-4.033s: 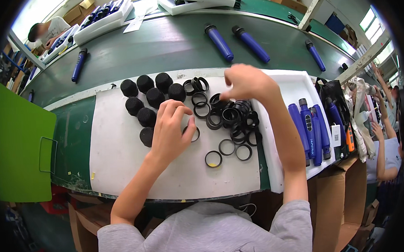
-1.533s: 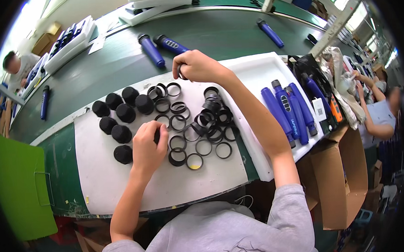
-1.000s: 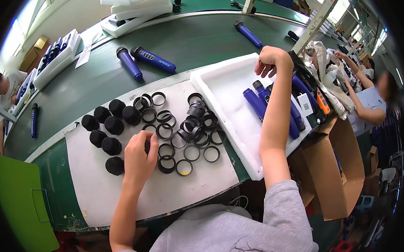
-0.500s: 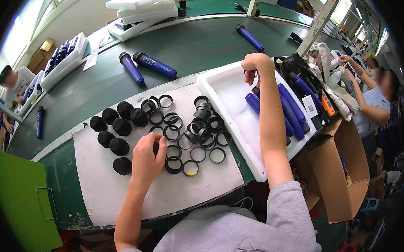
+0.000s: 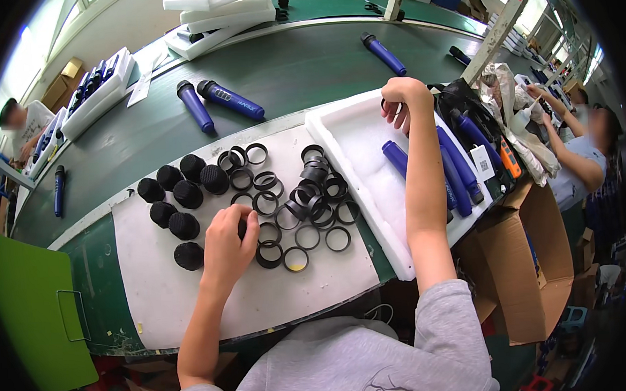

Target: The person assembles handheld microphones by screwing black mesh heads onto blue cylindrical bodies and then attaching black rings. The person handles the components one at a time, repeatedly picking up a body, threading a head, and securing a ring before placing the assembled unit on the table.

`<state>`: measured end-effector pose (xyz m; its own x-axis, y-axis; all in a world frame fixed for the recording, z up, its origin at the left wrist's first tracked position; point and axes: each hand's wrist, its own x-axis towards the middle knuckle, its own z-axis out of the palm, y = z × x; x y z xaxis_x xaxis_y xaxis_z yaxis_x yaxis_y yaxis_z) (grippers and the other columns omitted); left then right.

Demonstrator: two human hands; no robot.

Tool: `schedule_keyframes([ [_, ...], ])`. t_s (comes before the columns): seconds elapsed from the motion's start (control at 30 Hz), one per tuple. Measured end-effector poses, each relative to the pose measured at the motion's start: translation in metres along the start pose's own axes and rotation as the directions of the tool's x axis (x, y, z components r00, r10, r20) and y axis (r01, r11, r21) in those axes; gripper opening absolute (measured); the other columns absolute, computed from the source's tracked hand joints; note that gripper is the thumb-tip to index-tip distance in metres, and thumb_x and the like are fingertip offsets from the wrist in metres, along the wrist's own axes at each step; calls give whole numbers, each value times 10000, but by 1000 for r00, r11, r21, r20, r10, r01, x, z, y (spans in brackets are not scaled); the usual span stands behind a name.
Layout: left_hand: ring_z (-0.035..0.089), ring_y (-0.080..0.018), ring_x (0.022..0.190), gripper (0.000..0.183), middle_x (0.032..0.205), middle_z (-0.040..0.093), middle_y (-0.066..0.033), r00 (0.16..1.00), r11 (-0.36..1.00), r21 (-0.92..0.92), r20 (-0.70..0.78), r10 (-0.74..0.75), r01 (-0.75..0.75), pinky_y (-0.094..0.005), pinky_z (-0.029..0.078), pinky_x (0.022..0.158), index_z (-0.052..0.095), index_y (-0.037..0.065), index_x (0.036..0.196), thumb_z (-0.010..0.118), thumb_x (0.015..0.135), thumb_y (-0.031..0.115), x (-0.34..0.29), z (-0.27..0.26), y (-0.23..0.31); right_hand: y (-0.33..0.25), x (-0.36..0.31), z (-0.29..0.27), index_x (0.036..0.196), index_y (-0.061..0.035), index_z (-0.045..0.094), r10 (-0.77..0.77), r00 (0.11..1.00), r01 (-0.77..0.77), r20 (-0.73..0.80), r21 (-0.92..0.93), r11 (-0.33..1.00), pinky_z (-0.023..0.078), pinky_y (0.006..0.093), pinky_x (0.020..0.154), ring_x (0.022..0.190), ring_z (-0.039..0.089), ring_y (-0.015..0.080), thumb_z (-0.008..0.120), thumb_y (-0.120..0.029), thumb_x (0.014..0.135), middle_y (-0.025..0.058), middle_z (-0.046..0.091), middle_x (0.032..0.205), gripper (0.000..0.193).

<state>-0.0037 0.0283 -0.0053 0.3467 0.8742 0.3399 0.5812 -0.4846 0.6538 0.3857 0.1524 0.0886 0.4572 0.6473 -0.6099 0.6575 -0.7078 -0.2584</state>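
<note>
My left hand (image 5: 228, 244) is closed over the white board, with a black microphone grille (image 5: 242, 229) showing between thumb and fingers. Several more black mesh grilles (image 5: 188, 195) stand left of it. To its right lie many loose black rings (image 5: 307, 238), some overlapping. Over the white foam tray (image 5: 346, 146) my right hand (image 5: 400, 109) is bent down with curled fingers; a dark curved edge, like a black ring (image 5: 384, 103), shows at the fingertips. Blue microphone bodies (image 5: 456, 182) lie in the tray, partly hidden by my right forearm.
Blue microphones (image 5: 231, 101) lie on the green conveyor belt (image 5: 300, 63) beyond the board. A black bag (image 5: 455, 98) and an open cardboard box (image 5: 519, 277) are at right, a green panel (image 5: 31, 305) at left. Other people work at both sides.
The microphones on the belt have shifted slightly left. My right hand has moved slightly right and up over the tray; my left hand has stayed put.
</note>
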Motion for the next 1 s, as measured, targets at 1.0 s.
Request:
schedule_keyframes([
  [1.0,607,-311,763,114,812,655,-143,1000,1000,1,-5,16,-16,-415,480,699,623,-12,893,649,907,98,0,0,-1,-29,-77,0,900,73,692,-451,885,453,-114,-7,892,640,392,628,725,692,245,501,-42,822,140,661,821,236],
])
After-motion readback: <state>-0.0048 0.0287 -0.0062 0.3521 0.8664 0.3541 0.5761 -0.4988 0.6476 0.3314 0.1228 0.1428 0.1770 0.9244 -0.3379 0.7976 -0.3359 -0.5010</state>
